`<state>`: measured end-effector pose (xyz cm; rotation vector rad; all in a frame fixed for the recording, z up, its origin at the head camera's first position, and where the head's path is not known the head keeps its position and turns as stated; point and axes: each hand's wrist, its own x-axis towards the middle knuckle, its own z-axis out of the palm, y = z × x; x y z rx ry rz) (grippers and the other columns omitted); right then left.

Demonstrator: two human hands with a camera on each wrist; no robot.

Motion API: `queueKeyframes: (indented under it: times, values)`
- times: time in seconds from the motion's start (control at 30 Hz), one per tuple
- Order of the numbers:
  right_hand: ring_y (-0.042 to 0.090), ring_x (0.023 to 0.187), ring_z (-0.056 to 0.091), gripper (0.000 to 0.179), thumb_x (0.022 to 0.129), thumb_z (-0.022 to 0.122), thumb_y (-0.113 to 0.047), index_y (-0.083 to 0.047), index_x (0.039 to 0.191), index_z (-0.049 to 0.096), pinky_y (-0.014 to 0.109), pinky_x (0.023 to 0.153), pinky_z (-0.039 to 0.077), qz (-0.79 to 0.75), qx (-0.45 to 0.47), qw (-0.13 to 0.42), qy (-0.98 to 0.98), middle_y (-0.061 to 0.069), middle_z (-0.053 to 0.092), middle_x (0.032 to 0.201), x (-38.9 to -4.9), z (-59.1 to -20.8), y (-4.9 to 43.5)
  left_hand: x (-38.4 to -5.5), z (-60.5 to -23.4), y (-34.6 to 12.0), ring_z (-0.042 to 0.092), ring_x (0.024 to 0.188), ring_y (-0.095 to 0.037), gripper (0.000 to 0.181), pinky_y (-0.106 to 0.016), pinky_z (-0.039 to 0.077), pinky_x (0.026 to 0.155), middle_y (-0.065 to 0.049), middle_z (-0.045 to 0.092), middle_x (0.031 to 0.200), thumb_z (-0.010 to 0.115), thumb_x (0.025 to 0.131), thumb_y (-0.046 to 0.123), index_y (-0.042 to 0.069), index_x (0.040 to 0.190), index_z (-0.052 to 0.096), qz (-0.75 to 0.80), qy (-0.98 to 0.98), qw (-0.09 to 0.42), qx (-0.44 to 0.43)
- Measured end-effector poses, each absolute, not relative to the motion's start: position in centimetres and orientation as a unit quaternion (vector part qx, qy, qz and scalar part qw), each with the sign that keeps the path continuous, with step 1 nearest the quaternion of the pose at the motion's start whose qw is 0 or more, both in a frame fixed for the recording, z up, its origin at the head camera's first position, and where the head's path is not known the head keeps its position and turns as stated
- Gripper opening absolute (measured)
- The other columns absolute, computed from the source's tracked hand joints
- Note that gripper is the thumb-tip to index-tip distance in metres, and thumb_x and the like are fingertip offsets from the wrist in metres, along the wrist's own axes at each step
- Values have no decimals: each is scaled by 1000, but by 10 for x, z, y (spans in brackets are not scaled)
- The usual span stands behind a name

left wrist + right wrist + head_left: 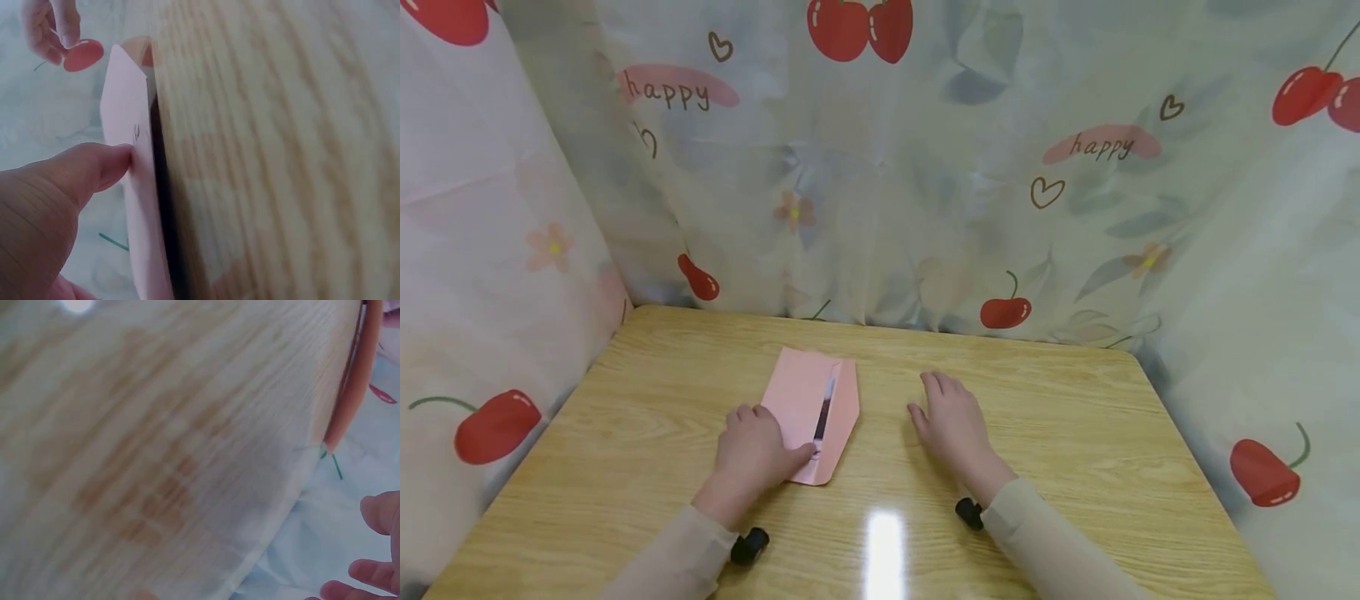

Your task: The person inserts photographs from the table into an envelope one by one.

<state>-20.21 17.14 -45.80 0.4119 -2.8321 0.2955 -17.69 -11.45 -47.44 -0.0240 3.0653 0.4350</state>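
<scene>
A pink paper envelope [793, 383] lies on the left half of the table, its flap [847, 408] along the right side. Through the narrow gap beside the flap shows a dark and white printed strip [823, 417], mostly hidden inside. My left hand [751, 450] grips the envelope at its lower left, and the thumb [103, 164] presses on the pink face near the gap in the left wrist view. To the right of the envelope, my right hand [957, 425] hovers over the table with fingers relaxed and nothing in them.
A wood-grain table [1075, 433] spreads under both hands. Cloth printed with cherries and hearts [880, 167] hangs behind it and at both sides. Small black devices [750, 546] sit at both wrists. A bright light reflection [884, 554] falls near the front.
</scene>
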Motion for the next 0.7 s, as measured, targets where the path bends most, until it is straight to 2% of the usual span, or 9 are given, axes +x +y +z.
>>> queueKeyframes:
  times: [0.3,0.47,0.6,0.7]
  values:
    - [35,118,51,49,95,60,-33,-3,132,50,50,93,44,115,131,114,-978,16,53,130,-204,-462,174,-175,-475,-113,47,90,-39,107,-50,48,69,-30,47,96,67,70,72,-24,114,47,128,991,27,1]
    - [34,116,53,49,95,59,-35,-3,132,51,49,92,44,110,130,116,-978,14,54,129,-204,-464,178,-172,-472,-114,48,93,-39,104,-50,48,72,-30,48,99,66,73,70,-24,116,47,133,990,53,10]
    - [34,119,51,59,94,58,-45,-3,134,50,50,96,41,82,138,125,-979,15,53,131,-201,-463,180,-172,-470,-120,47,106,-43,99,-54,45,86,-33,48,115,65,80,63,-22,126,43,144,988,54,28]
    - [36,127,44,75,90,55,-59,-4,140,46,54,102,34,48,137,127,-981,17,47,139,-197,-462,182,-173,-470,-125,34,128,-47,104,-57,31,102,-33,37,139,64,80,65,-14,140,33,136,988,14,66]
